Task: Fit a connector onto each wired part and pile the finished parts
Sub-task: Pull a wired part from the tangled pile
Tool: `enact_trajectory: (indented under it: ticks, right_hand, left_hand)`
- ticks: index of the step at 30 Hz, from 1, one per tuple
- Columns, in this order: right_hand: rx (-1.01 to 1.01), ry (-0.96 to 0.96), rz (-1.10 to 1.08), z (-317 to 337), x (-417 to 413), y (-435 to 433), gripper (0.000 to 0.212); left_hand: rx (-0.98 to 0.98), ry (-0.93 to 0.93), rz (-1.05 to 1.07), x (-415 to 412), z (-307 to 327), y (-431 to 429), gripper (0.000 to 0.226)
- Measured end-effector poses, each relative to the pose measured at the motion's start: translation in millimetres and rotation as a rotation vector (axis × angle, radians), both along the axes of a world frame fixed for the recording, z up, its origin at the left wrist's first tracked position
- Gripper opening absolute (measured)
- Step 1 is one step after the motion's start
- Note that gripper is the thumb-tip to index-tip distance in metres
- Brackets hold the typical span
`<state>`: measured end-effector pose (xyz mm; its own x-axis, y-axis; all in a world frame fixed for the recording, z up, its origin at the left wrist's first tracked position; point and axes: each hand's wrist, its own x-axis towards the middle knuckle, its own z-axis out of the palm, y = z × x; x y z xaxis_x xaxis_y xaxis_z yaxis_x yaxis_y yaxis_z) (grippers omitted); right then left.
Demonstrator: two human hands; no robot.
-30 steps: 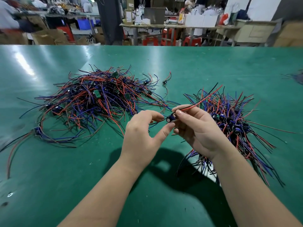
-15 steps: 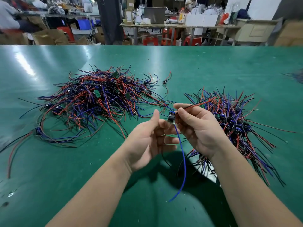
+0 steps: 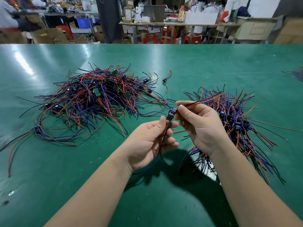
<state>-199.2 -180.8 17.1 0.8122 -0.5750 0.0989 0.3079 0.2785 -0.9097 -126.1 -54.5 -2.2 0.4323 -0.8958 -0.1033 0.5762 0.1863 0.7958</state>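
- green bench mat fills the view; cluttered work tables stand beyond its far edge.
- you hold one wired part in the air between both hands, above the mat and between the two heaps. likely so both sets of leads hang free of the tangle.
- left hand: palm up, thumb tip against the lower edge of the part, fingers curled loosely round the dark and blue leads that trail down past your wrist. it reads as the steadying hand.
- right hand: thumb and forefinger pinch the red and black leads just beside the part, other fingers folded under. the leads run off to the right.
- cannot tell whether a connector is seated yet; the part is too small here.
- left-side pile: loose tangle, green boards showing. right-side pile: bodies bunched together, leads fanned out. my guess is the right one is the finished stack, being the tidier and nearer your right hand.
- one stray part lies apart, between the piles.
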Motion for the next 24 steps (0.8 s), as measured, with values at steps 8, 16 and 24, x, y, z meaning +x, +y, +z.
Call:
enact_trajectory:
  ticks: [8,16,24]
  right_hand:
    - [-0.06,0.041,-0.1,2.0,-2.0,-0.6,0.011]
    - [-0.075,0.03,-0.087,1.5,-2.3,-1.0,0.008]
    - [-0.198,0.04,-0.044,-1.7,-3.3,-4.8,0.014]
  left_hand:
    - [-0.013,-0.045,0.044,-2.1,0.1,-0.8,0.022]
    - [0.035,-0.107,0.041,-3.7,1.0,1.4,0.019]
    - [0.122,-0.192,0.047,-3.4,3.1,1.5,0.024]
